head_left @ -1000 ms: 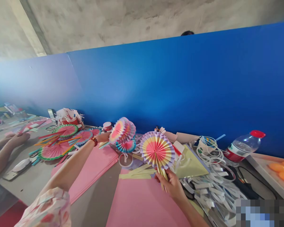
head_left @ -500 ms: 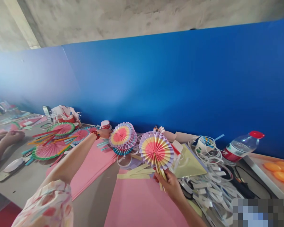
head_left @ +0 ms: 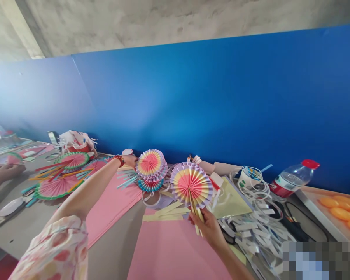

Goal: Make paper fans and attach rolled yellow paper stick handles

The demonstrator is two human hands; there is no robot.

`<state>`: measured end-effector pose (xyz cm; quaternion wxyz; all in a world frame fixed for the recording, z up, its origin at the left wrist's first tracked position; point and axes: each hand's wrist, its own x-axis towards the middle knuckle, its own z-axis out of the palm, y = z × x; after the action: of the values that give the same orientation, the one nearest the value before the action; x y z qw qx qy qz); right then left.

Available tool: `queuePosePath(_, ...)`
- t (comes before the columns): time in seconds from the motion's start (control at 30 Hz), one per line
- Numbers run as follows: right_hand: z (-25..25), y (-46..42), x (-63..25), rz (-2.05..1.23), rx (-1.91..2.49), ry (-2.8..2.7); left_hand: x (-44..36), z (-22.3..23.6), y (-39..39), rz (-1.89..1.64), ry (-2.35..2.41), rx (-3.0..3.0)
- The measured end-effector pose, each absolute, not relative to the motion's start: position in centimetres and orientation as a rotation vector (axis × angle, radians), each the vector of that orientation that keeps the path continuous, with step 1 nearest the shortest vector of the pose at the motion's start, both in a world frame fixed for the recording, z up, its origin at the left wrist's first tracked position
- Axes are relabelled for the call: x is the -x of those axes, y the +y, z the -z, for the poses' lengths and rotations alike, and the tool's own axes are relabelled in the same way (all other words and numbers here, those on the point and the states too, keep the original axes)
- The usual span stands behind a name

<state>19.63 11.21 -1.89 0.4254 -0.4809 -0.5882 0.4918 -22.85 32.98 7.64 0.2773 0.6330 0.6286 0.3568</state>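
Observation:
My right hand (head_left: 207, 224) is closed round the pale yellow stick handle of a round pleated paper fan (head_left: 190, 186). This fan is held upright, with a pink centre, a yellow ring and a lilac edge. Farther back, my left hand (head_left: 130, 161) reaches to the left edge of similar paper fans (head_left: 150, 165), stacked together, and grips them there; its fingertips are partly hidden. Just under that stack lies a teal-edged fan (head_left: 150, 185), with blue sticks (head_left: 127, 179) pointing left. Below my right hand are pink paper sheets (head_left: 175, 249) with pale yellow strips (head_left: 166, 213) across their top.
White paper strips (head_left: 258, 237) lie heaped at right, near a cup (head_left: 249, 177) with looped bands, a bottle (head_left: 294, 178) and a tray of orange things (head_left: 321, 221). Green-edged fans (head_left: 58, 187) and another person's hands (head_left: 10, 172) are at left. A blue partition (head_left: 192, 97) stands behind.
The stacked fans by my left hand have shifted up a little, and more of the teal-edged fan shows below them. My right hand still holds its fan; the view has turned slightly right.

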Motion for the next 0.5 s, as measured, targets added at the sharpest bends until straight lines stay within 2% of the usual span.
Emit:
queuePosePath(0.1, 2.0, 11.3, -19.8, -1.222, 1.213, -1.470, 22.8, -8.8, 32.9, -0.488, 1.685, -1.867)
queuePosePath(0.2, 2.1, 11.3, -19.7, -1.221, 1.198, -1.470, 23.1, -10.3, 33.1, -0.201, 1.640, -1.987)
queuePosePath(0.37, 2.0, 11.3, -19.4, -1.210, 1.173, -1.473, 22.9, -11.7, 33.5, -0.021, 1.644, -2.105)
queuePosePath(0.5, 2.2, 11.2, -19.6, -1.205, 1.177, -1.477, 22.1, -11.6, 33.4, -0.070, 1.689, -2.212)
